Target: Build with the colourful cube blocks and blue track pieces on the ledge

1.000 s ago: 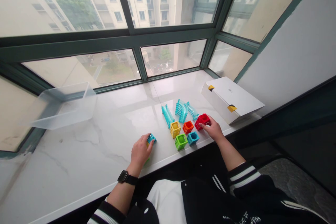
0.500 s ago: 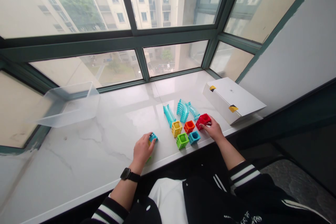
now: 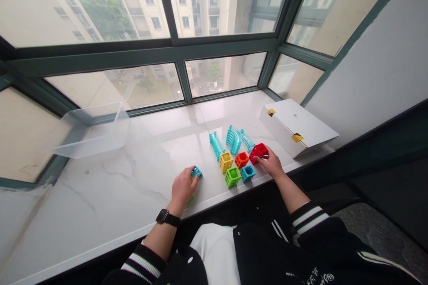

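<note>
Two hands at work: both on a white marble window ledge (image 3: 133, 187), each on a small plastic toy block.
Left hand (image 3: 182, 189): near edge of ledge, left of the block cluster; fingers curled down over a small teal and yellow open-frame plastic block (image 3: 195, 172), mostly covered by the fingers; black wristwatch (image 3: 165, 217) on the wrist.
Right hand (image 3: 272, 164): right end of the cluster; thumb and fingertips closed on a red open-frame plastic cube (image 3: 259, 151), tilted, resting on or just above the ledge, which of the two cannot be told.
Cluster between the hands: yellow cube (image 3: 226, 161), orange cube (image 3: 241, 159), green cube (image 3: 232, 177), blue cube (image 3: 248, 172); three translucent teal ribbed track pieces (image 3: 234, 139) just behind them.
Handling, as judged: hollow moulded plastic, light and stiff, smooth enough to slip; best pinched across two opposite outer walls, not by the thin inner ribs.
Far left: clear plastic storage bin (image 3: 93, 136), against the window frame.
Far right: white cardboard box (image 3: 297, 127) sealed with yellow-and-black tape tabs.
Writing: small dark mark on the box lid, too small to read; white lettering on the black jacket, cut off at the lower edge.
</note>
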### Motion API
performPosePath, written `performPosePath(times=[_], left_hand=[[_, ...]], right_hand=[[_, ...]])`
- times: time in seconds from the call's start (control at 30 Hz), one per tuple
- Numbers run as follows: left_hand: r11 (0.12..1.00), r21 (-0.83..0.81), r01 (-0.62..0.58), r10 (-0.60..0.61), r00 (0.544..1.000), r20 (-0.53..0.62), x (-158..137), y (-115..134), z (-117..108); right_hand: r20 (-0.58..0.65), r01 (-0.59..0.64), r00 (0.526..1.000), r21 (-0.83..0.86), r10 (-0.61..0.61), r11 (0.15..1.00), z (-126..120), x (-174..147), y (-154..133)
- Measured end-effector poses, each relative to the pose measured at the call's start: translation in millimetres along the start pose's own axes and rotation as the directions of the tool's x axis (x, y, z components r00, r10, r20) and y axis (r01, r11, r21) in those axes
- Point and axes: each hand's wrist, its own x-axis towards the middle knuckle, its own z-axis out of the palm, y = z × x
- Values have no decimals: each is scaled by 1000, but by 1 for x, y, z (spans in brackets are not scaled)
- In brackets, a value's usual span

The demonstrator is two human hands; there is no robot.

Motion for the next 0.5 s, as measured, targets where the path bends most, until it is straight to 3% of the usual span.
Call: performPosePath(times=[0.5], left_hand=[[1000,-12,-6,6,1000,-3,1,0,0]], right_hand=[[-18,15,1000,-41,-16,999,-1,1,-2]])
